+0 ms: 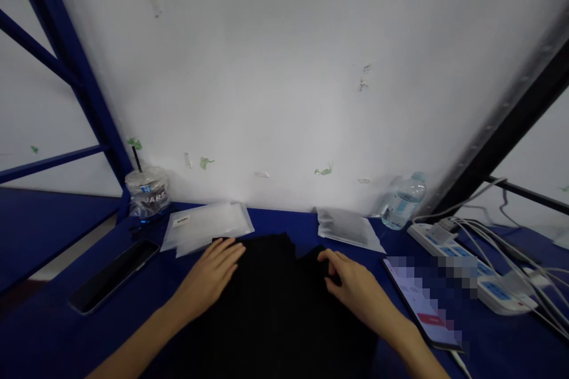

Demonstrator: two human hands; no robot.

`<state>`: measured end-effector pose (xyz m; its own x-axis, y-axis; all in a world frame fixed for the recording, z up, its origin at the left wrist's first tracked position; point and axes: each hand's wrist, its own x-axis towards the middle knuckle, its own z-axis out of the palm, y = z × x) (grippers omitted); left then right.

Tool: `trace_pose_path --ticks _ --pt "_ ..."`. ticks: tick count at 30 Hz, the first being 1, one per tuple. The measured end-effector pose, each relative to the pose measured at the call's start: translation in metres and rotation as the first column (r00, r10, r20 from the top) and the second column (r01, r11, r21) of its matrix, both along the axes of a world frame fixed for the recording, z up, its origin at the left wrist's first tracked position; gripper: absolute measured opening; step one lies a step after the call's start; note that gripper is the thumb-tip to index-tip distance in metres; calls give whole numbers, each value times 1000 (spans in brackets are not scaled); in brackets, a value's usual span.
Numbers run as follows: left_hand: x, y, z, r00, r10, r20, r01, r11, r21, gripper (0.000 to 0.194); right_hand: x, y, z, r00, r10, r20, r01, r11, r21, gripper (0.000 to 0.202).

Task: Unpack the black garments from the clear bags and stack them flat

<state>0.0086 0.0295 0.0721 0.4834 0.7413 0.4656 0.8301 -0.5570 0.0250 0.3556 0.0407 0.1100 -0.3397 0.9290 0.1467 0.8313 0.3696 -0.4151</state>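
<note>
A black cloth garment (275, 308) lies spread on the blue table in front of me; its exact kind is hard to make out. My left hand (208, 275) rests flat on its left edge, fingers stretched out. On the other side, my right hand (349, 281) pinches the garment's upper right part between thumb and fingers, and the cloth bunches up there. Just beyond my left hand sit flat translucent plastic bags (208, 225) with a small label. Past my right hand is another translucent bag (347, 228) with something dark inside.
A dark phone (113, 277) lies at left, near a plastic-wrapped drink cup (149, 192) with a straw. To the right are a water bottle (403, 201), a phone with a lit screen (422, 302) and a white power strip (502, 293) with tangled cables. A white wall (275, 83) rises behind.
</note>
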Motion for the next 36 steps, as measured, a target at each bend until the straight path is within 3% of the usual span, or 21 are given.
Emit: trace_pose_path --ticks 2,4,7,11,13,17,20,23,30,32,36 --pt "11 -3 -9 993 -79 -88 72 995 -75 44 12 -3 -6 995 -13 100 15 1000 -24 52" --pt "16 -2 -17 992 -43 -120 28 992 -125 48 16 3 -11 995 -23 100 26 999 -29 42" --pt "13 3 -26 989 25 -143 -47 987 -153 51 14 21 -13 993 -118 16 117 992 38 15" --pt "8 6 -33 988 28 -153 -50 989 -140 52 2 24 -11 949 -293 -120 312 928 203 30" --pt "8 6 -34 989 22 -143 -40 991 -126 53 -7 15 -14 964 -222 -147 255 929 267 31" --pt "10 7 -37 993 19 -118 -32 993 -115 51 -19 2 -36 999 37 -20 -29 947 319 37" --pt "10 8 -39 994 20 -111 -33 993 -112 52 -17 4 -54 998 24 65 -36 981 190 58" --pt "11 9 -40 995 19 -101 -29 994 -107 53 -12 7 -62 997 25 68 -31 996 84 67" --pt "11 9 -38 989 28 -146 -48 990 -135 54 -8 9 -56 996 46 77 -49 998 33 72" --pt "11 9 -38 988 33 -153 -54 989 -140 54 2 20 -49 995 -10 95 3 997 79 64" --pt "11 9 -38 989 36 -147 -58 988 -146 53 35 55 -40 946 -306 103 279 936 212 36"
